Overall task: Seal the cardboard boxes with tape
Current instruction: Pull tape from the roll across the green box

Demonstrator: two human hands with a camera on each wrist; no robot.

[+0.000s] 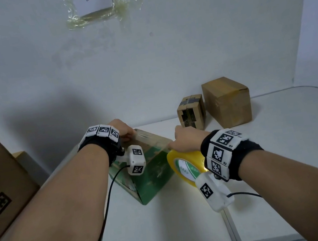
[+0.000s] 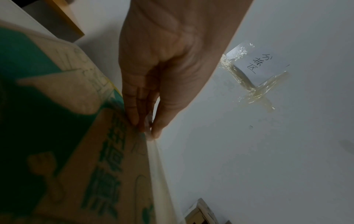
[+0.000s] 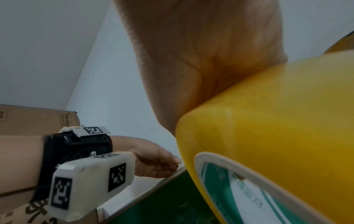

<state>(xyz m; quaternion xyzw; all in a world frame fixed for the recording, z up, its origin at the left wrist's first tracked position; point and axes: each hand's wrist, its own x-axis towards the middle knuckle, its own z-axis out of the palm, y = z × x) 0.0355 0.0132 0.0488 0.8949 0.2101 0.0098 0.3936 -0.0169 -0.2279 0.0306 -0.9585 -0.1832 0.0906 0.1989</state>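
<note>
Table [image 1: 265, 166] – green box [image 1: 154, 175] near centre, clear strip stretched over its top, not yet cut.
Two boxes [image 1: 227, 101] far right – already taped.
Roll [image 1: 183, 163] at green box's right edge, right hand [image 1: 186, 142] grasping it.
Left hand [image 1: 123, 131] pinches strip end at far-left edge.

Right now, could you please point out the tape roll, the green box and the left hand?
tape roll [image 1: 184, 165]: head view, on the roll's flat side face.
green box [image 1: 154, 177]: head view, on its green side.
left hand [image 2: 162, 63]: left wrist view, on the palm.
</note>
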